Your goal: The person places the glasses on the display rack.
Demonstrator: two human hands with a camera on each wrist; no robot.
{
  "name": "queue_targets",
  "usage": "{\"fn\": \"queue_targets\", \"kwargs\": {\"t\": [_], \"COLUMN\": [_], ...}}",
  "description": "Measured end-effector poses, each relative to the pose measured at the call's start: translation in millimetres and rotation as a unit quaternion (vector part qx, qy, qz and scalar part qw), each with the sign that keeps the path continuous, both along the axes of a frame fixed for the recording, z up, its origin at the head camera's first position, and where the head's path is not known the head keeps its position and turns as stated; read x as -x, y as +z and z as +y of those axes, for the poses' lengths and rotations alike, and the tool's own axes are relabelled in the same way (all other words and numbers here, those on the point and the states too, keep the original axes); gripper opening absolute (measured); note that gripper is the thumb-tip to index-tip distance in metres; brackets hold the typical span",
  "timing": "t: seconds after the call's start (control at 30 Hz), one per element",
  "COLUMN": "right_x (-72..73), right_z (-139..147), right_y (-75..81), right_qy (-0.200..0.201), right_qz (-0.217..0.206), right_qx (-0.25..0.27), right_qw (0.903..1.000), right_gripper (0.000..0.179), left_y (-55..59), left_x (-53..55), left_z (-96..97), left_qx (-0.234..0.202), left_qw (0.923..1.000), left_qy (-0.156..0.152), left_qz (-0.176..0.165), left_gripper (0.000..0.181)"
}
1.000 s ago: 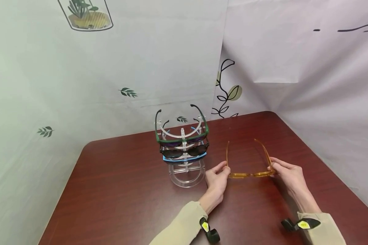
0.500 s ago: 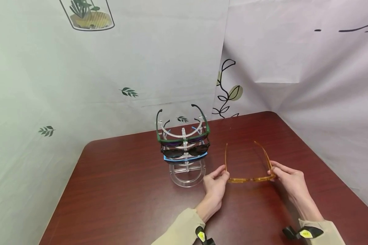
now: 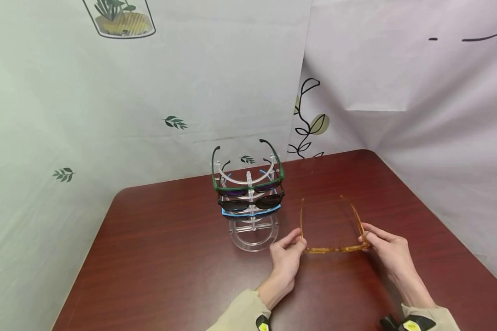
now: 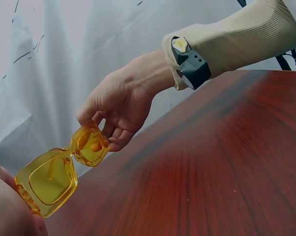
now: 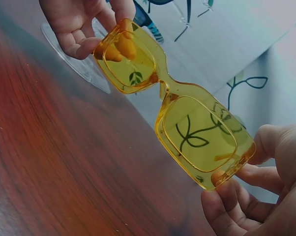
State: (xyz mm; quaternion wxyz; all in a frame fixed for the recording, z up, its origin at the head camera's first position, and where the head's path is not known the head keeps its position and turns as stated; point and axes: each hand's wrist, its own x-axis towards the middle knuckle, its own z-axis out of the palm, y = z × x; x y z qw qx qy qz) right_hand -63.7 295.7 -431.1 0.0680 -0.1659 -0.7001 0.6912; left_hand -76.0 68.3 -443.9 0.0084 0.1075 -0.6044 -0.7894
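A pair of yellow-tinted sunglasses [image 3: 336, 250] with a clear amber frame is held over the right part of the table, temples unfolded and pointing away from me. My left hand [image 3: 286, 259] pinches its left hinge corner between thumb and fingers. At the opposite corner my right hand [image 3: 391, 253] grips the other hinge in the same way. Both square yellow lenses [image 5: 199, 132] show in the right wrist view, with fingertips visible through them. To the left stands a clear display stand [image 3: 253, 246] bearing green-framed sunglasses [image 3: 248, 189], black sunglasses [image 3: 250, 202] and blue-framed sunglasses [image 3: 251, 214].
The dark red wooden table [image 3: 161, 257] reaches to a pale fabric backdrop [image 3: 232, 69] printed with plants. The stand sits close to my left hand, near the middle of the table. Another fabric wall [image 3: 459, 151] rises along the right edge.
Both hands have drawn the yellow sunglasses slightly toward me and a little to the left. Their grip stays the same, and the stand with its sunglasses has not moved.
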Motion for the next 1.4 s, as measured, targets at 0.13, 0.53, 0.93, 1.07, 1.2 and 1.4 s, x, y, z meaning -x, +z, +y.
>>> {"fn": "queue_targets", "kwargs": {"t": [0.13,0.53,0.93,1.07,1.2,1.4], "right_x": [-2.6,-12.3,-11.0,-10.1,-9.9,-11.5], "right_z": [-3,-13,-27,-30,-33,-37], "right_y": [-0.5,-1.7,0.6,1.4,1.2,1.9], "right_qy": [0.004,0.024,0.035,0.04,0.041,0.048], "right_qz": [-0.006,-0.007,0.002,-0.004,-0.021,-0.029], "right_qx": [0.011,0.009,0.007,0.008,-0.004,-0.016], "right_qw": [0.9999,0.9996,0.9994,0.9991,0.9989,0.9983], "right_gripper": [0.024,0.026,0.024,0.026,0.028,0.033], "left_y": [0.7,1.0,2.5,3.7,4.8,6.6], "left_x": [-4.7,-20.1,-30.5,-34.3,-39.0,-45.7], "left_z": [-3.7,-19.6,-33.2,-36.7,-39.9,-44.9], "left_qx": [-0.011,-0.021,-0.04,-0.042,-0.045,-0.047], "left_qw": [0.9999,0.9994,0.9987,0.9985,0.9981,0.9979], "left_qy": [0.001,-0.015,-0.008,-0.008,-0.01,-0.014], "left_qz": [-0.003,-0.023,-0.032,-0.035,-0.041,-0.041], "left_gripper": [0.035,0.041,0.045,0.046,0.047,0.05]}}
